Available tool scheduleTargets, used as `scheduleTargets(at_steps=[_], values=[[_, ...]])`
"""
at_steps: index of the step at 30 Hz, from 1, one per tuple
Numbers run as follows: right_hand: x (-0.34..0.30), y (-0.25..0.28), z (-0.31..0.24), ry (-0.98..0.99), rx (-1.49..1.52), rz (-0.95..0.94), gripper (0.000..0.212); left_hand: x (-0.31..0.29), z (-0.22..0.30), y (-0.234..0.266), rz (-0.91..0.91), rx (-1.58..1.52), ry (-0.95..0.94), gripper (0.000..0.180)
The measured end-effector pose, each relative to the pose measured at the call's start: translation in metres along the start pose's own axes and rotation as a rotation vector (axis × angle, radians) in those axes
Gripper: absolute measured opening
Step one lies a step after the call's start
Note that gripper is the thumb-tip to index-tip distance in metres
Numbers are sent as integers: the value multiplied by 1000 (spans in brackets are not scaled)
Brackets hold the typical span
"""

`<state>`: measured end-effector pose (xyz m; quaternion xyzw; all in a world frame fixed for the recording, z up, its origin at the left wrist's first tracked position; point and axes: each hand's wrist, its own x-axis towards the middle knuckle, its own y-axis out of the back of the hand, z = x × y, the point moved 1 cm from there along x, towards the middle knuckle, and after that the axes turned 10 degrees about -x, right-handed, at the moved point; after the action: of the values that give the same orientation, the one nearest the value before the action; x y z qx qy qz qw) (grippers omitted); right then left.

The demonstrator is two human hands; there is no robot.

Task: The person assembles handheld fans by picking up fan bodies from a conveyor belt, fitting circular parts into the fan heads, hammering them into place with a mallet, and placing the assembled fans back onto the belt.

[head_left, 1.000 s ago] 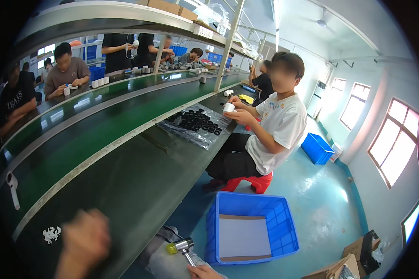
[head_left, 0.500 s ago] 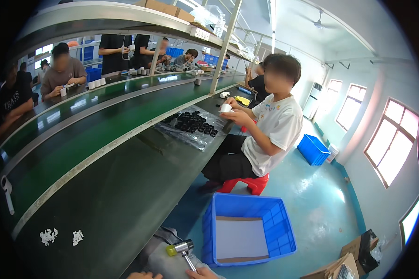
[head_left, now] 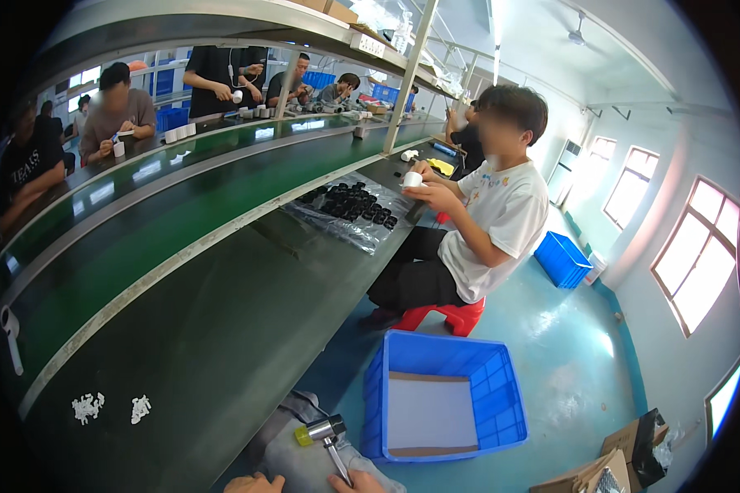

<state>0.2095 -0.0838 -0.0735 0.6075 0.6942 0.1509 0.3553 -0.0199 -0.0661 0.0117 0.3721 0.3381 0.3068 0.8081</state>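
Note:
At the lower edge, my right hand (head_left: 360, 483) is closed round the metal handle of a small mallet (head_left: 329, 430). Its head has a yellow face on one end and a dark one on the other, and it lies over my grey-clad leg (head_left: 292, 448). My left hand (head_left: 255, 484) shows only in part beside the worktable edge, thumb apart from the fingers, with nothing seen in it. Two small heaps of white plastic pieces, a left heap (head_left: 87, 407) and a right heap (head_left: 141, 408), lie on the dark worktable (head_left: 197, 353).
A blue crate (head_left: 514, 403) with cardboard inside stands on the floor at my right. Beyond it a co-worker (head_left: 501, 205) on a red stool holds a white cup-shaped part (head_left: 412, 179). Black rings (head_left: 349, 203) lie on plastic film. A green conveyor (head_left: 181, 218) runs alongside; several people sit across it.
The view has shifted slightly. More of both my hands shows at the lower edge, and the mallet stays in my right hand. Across the conveyor, co-workers have moved their hands and heads.

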Motion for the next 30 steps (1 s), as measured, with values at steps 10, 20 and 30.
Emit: scheduleTargets(at_steps=[10, 20, 30], values=[[-5, 1, -5, 55, -34, 71, 44, 2, 2, 4, 12, -50, -36, 42], [2, 5, -14, 146, -75, 97, 42, -4, 58, 106, 460, -542, -222, 33], [-6, 8, -28, 26, 26, -56, 38, -17, 101, 196, 1379, -825, -431, 30]])
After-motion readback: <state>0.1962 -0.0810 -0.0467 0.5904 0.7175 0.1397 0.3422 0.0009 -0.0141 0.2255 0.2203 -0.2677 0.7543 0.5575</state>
